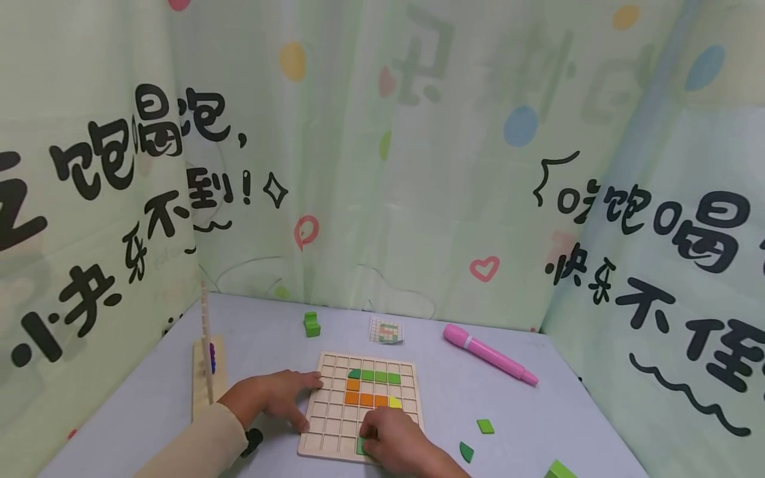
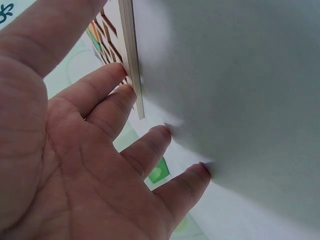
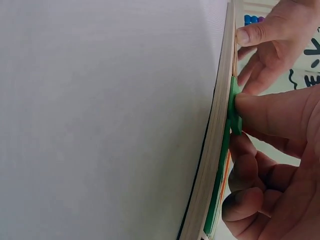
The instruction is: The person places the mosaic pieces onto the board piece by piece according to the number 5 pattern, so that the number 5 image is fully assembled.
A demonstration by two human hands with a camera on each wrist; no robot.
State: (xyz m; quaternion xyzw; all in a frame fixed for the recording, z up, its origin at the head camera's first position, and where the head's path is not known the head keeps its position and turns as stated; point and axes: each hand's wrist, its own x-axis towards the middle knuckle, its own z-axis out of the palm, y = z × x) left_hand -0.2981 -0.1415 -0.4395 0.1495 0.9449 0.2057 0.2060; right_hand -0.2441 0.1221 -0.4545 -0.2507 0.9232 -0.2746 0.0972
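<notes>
A square wooden grid board [image 1: 325, 425] lies flat on the table. Green, orange and yellow tiles fill part of its upper and middle squares, such as the orange tile [image 1: 353, 385]. My left hand [image 1: 277, 395] steadies the board's left edge, thumb and fingers spread; the left wrist view shows fingertips [image 2: 116, 72] against its side. At the near edge my right hand [image 1: 397, 441] pinches a green tile [image 3: 233, 102] between thumb and finger, low over the board. Further green tiles [image 3: 219, 185] lie along that edge in the right wrist view.
Right of the board lie a green tile [image 1: 485, 426], a dark green rounded piece [image 1: 466, 452] and a pink marker [image 1: 490, 355]. Behind it are a patterned card [image 1: 386, 330] and green blocks [image 1: 312, 324]. A wooden stand [image 1: 206, 372] rises at left. Curtains enclose the table.
</notes>
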